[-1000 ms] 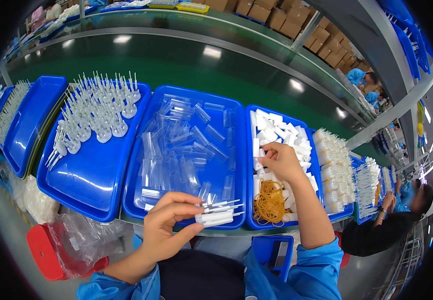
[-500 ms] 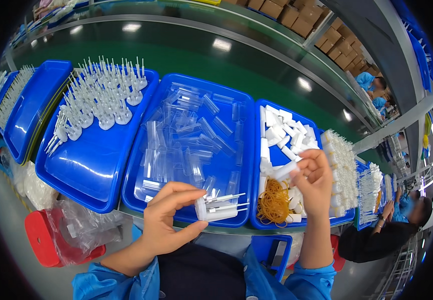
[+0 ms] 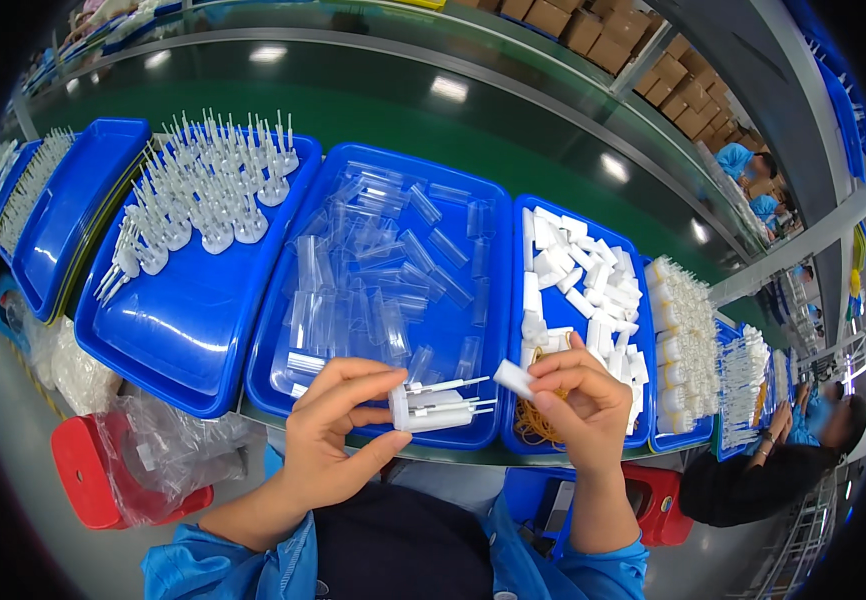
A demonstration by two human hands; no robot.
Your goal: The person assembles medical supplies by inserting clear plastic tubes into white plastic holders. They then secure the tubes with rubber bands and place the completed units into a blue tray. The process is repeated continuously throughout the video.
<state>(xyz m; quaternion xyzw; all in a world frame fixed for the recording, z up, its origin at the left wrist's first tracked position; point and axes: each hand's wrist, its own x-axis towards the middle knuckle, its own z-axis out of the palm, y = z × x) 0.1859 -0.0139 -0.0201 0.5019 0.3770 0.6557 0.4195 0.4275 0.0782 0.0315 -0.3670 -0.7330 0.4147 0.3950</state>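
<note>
My left hand (image 3: 343,430) grips a white plastic part with a round base (image 3: 400,408), thumb below and fingers above. Thin white rods and a thicker white piece stick out of it to the right. Between the thumb and fingers of my right hand (image 3: 583,400) is a small white block (image 3: 515,380), its free end toward the left-hand part; a gap separates the two. Below the block, a tangle of tan rubber bands (image 3: 536,424) is partly covered by the right hand. More white blocks (image 3: 593,275) lie heaped in the blue tray (image 3: 645,262) behind it.
A blue tray (image 3: 501,215) of clear plastic tubes (image 3: 393,250) lies in the middle. Left of it, another blue tray (image 3: 178,345) carries upright rod assemblies (image 3: 218,190). Bundled white parts (image 3: 683,350) stand at right. A red stool (image 3: 83,470) is at lower left; a person (image 3: 783,450) works at far right.
My right hand has moved left and down from the block tray, bringing the white block nearer the left-hand part. My left hand has barely moved.
</note>
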